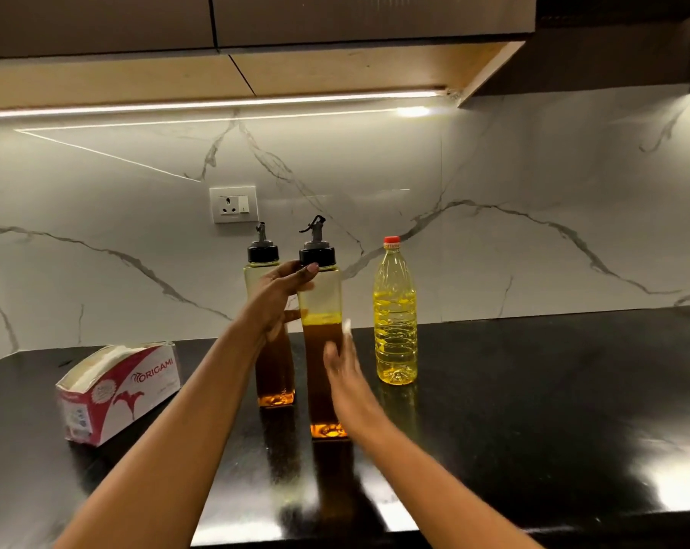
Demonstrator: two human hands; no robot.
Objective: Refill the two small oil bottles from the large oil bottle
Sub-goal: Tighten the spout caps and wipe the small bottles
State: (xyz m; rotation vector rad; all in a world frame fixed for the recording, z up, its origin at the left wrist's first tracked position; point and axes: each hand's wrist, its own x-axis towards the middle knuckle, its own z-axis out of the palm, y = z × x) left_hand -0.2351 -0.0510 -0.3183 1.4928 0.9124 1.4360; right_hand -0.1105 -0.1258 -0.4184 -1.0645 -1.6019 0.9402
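Observation:
Two tall square small oil bottles with black spout caps stand on the black counter, each partly filled with dark amber oil. The nearer small bottle is in the middle, and the farther small bottle stands just behind and to its left. The large oil bottle, clear with yellow oil and a red cap, stands upright to the right. My left hand wraps the nearer bottle's upper part just below its cap. Blurred and with its fingers extended, my right hand is at that bottle's lower right side.
A red and white tissue box lies on the counter to the left. A wall socket sits on the marble backsplash behind the bottles. Cabinets with a light strip hang overhead. The counter's front edge runs close below my arms.

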